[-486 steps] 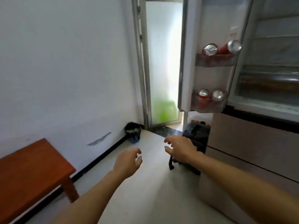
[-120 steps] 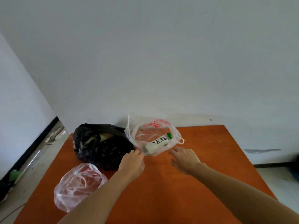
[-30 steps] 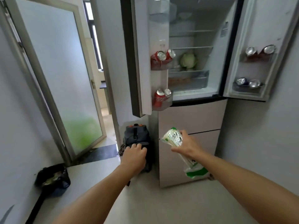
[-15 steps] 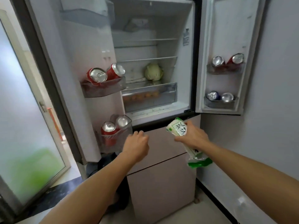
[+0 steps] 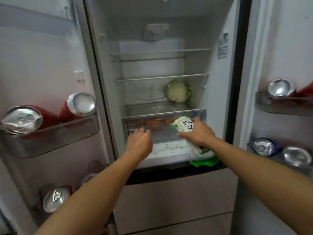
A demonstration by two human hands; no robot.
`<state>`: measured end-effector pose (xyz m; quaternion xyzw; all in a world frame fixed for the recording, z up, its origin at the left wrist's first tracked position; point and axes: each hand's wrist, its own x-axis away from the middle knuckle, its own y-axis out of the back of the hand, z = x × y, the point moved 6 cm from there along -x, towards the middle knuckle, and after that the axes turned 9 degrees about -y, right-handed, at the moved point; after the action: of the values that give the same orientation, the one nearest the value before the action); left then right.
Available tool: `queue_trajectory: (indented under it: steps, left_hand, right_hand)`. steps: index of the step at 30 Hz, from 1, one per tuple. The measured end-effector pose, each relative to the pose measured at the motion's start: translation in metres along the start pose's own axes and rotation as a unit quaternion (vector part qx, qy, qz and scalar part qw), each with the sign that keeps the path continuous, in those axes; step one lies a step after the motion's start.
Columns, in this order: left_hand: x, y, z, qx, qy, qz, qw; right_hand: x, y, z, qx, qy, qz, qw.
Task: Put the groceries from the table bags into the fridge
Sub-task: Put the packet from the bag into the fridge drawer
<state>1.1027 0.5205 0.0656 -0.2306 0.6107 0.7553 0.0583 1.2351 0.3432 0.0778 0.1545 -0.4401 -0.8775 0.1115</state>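
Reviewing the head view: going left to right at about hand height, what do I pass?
First the dented red can → second red can → left hand → white-and-green package, held by the right hand → blue can → silver can.

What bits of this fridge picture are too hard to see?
All in the head view:
- Orange things in the drawer: blurred by its cloudy front.
- Packet: its middle is hidden by the right hand.
- Sticker: print too small to read.
- Red can at far right: cut off by the picture's edge.
- Left hand: whether its fingertips touch the drawer.
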Motion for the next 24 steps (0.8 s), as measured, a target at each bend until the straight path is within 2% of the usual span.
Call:
queue_trajectory:
  steps: [8,13,19,24]
  left_hand:
    - [-0.112,-0.041,0.061,-0.003,0.102,-0.100,0.990]
    - [-0.150,-0.072,0.091,-0.016,0.130,-0.112,0.985]
    - [-0.151,-0.115,0.135,0.003,0.128,-0.180,0.975]
    - [-0.145,-0.131,0.139,-0.018,0.111,-0.242,0.964]
  right_hand:
    - [-0.138,-0.017,0.071,-0.031,0.061,-0.007,0.998]
    - [-0.216,-0.035,0.115,-0.047,0.069,0.014,0.996]
    - [-0.300,-0.101,0.180,-0.072,0.093,0.154,0.981]
    - [-0.345,-0.169,0.228,-0.090,0.097,0.220,0.967]
